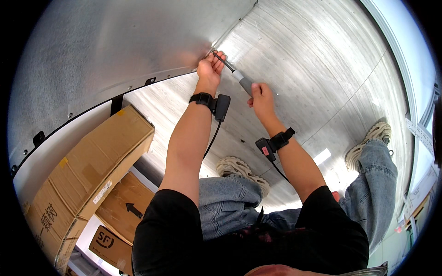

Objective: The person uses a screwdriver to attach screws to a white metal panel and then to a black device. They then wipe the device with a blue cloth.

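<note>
A screwdriver [245, 84] with a grey handle and a dark, thin shaft slants up and left toward the lower edge of a large grey metal panel [115, 41]. My right hand [262, 102] is closed around the butt of its handle. At the far end, my left hand [211, 69] is against the panel's edge, its fingers curled about the shaft near the tip. Whatever the tip meets is hidden by these fingers. Both wrists carry black straps with small boxes and cables.
Cardboard boxes [92, 170] are stacked at the left, beneath the panel's bracketed edge. Pale wood-grain flooring [313, 60] spreads ahead and to the right. My shoes [244, 172] rest on it on either side. A white curved frame [400, 60] borders the right.
</note>
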### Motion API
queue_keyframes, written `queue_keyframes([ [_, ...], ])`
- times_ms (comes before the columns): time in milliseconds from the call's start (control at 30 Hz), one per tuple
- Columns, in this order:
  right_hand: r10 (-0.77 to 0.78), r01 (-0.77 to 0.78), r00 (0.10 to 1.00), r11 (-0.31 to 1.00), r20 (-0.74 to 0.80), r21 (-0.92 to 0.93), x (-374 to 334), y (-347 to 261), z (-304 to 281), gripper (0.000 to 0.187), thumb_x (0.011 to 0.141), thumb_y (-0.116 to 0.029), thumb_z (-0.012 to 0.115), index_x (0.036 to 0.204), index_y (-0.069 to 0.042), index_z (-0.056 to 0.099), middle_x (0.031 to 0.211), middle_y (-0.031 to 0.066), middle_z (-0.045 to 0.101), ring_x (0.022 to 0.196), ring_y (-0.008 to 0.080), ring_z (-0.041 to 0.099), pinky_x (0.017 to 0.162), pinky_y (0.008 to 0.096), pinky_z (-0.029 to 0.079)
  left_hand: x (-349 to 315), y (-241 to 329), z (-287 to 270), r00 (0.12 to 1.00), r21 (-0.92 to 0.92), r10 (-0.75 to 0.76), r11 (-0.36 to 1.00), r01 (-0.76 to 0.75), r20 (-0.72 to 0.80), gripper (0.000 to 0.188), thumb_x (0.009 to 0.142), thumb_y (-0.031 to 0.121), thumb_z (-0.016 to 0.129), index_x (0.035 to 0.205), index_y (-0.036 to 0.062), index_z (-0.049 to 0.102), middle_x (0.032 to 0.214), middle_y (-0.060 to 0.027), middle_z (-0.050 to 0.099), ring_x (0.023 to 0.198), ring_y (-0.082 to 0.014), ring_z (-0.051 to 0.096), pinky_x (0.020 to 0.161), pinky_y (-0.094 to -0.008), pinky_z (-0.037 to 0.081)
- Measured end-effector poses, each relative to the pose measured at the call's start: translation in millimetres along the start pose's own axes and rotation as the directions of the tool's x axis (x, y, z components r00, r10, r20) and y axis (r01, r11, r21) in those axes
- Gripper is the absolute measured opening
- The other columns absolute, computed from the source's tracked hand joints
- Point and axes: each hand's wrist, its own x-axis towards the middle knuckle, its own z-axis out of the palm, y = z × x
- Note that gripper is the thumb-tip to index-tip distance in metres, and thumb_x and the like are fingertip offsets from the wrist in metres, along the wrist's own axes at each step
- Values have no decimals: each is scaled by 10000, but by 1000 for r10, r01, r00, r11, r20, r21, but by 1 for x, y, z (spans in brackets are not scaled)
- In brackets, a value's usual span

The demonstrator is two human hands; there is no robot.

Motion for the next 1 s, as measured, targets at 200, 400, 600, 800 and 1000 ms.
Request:
queue_keyframes([
  [200,-208,196,970,976,-129,-100,-7,2,7,411,912,-335,596,1114,-4,461,945,129,552,617,148,563,536,285,469,-3,0,3,1000,3,18,1000,-18,21,226,990,176,414,1020,47,597,975,-84,682,871,-199,679,673,-251,555],
  [400,-175,147,975,971,-140,-190,-1,3,2,431,894,-312,622,1131,2,447,1031,167,538,692,192,578,606,313,483,-4,2,2,1000,-6,5,1000,-5,-4,223,989,173,417,1018,46,597,969,-83,682,875,-200,669,727,-263,544],
  [600,21,-24,998,999,-63,-39,-6,-5,1,445,895,-342,617,1091,28,467,1012,187,546,831,245,590,737,376,486,-3,2,-2,1000,-27,16,999,-17,-18,235,998,189,402,1024,54,593,987,-75,676,886,-184,660,725,-254,523],
  [800,-190,169,965,977,-182,-128,-9,10,13,361,935,-319,555,1044,20,499,987,171,565,530,153,562,453,287,463,-5,2,3,1000,25,-4,1000,4,-6,241,999,186,394,1028,54,593,991,-74,676,894,-180,661,726,-255,524],
  [1000,-195,162,971,962,-140,-222,7,32,1,368,939,-332,546,1034,21,507,1038,188,544,521,158,564,449,281,465,-6,3,9,1000,-14,-11,1000,11,3,232,995,177,404,1021,47,595,977,-78,677,881,-191,667,734,-251,529],
])
